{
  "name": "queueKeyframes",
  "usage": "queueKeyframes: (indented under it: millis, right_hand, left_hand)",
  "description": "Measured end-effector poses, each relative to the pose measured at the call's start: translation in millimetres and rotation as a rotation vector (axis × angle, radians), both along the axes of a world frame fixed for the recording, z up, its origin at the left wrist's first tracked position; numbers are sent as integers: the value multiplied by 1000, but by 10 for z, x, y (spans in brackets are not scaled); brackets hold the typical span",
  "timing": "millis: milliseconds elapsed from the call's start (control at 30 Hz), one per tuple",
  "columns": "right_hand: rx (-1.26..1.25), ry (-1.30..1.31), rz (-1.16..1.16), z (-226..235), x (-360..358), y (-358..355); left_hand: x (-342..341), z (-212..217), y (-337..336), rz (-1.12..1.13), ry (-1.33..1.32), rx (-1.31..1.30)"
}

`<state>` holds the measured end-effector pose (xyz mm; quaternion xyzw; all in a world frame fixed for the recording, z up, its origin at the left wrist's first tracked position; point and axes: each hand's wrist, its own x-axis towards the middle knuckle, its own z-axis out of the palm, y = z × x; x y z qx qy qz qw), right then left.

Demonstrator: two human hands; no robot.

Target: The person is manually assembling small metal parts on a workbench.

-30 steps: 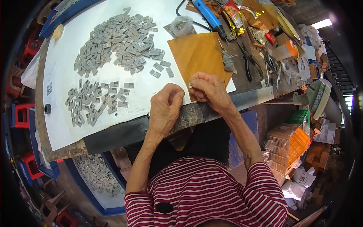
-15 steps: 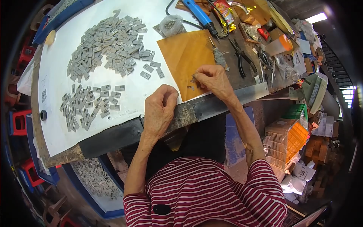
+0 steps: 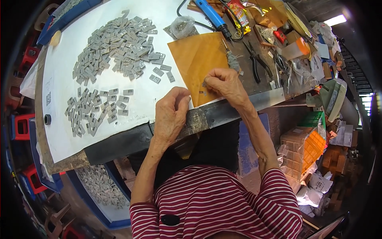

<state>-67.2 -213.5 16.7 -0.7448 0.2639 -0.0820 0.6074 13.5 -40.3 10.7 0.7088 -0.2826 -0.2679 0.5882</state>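
My left hand (image 3: 172,115) rests at the front edge of the worktable, its fingers curled together; whatever they may hold is hidden. Over an orange-brown sheet (image 3: 195,55), my right hand (image 3: 227,85) is closed in a pinch with thumb and forefinger pressed together. A tiny dark bit shows at those fingertips, too small to make out. Just below them a few small pieces (image 3: 202,93) lie on the sheet. Left of my hands, many small grey rectangular parts form a big pile (image 3: 119,47) on white paper. A smaller spread of such parts (image 3: 97,107) lies nearer me.
A bag of tiny pieces (image 3: 182,27) and a blue electric screwdriver (image 3: 213,16) lie at the back. Black-handled pliers (image 3: 258,61) are to the right, beside clutter. A blue tray of grey parts (image 3: 105,215) stands below the table's left side.
The view has shifted slightly, so the table sits a little further right in the picture. Both hands keep nearly the same pose and place.
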Motion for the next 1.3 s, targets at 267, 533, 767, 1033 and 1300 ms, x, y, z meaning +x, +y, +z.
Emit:
queueKeyframes:
  millis: [267,533,767,1033,1300]
  right_hand:
    - [431,-20,224,121,17,171]
    - [610,-5,236,133,46,197]
    - [688,-1,236,98,24,262]
    - [534,-171,77,64,-29,529]
    - [474,-222,32,-26,36,635]
  left_hand:
    - [3,-15,-36,-15,116,-151]
    - [-3,-23,30,24,169,-260]
    - [-13,-26,69,46,133,-232]
    - [-89,-12,85,183,369,-301]
    - [-125,-8,98,260,193,-198]
